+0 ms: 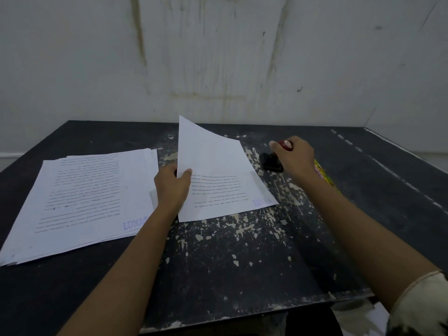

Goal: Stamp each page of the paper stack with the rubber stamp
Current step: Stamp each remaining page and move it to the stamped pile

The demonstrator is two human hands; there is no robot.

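Observation:
A stack of printed pages (80, 202) lies on the left of the black table (242, 263); its top page carries a purple stamp mark near the lower right corner. My left hand (172, 185) pinches the left edge of a single sheet (218, 170), lifted so its back faces me, with print and a purple stamp showing through. My right hand (294, 155) grips the red knob of the rubber stamp (284, 144). The stamp's black base (271, 162) rests on the table to the right of the sheet.
A yellow-green patterned object (323, 172) pokes out from under my right wrist. The table's paint is chipped in the middle. A stained white wall (218, 57) stands right behind the table. White dashes run along the table's right side.

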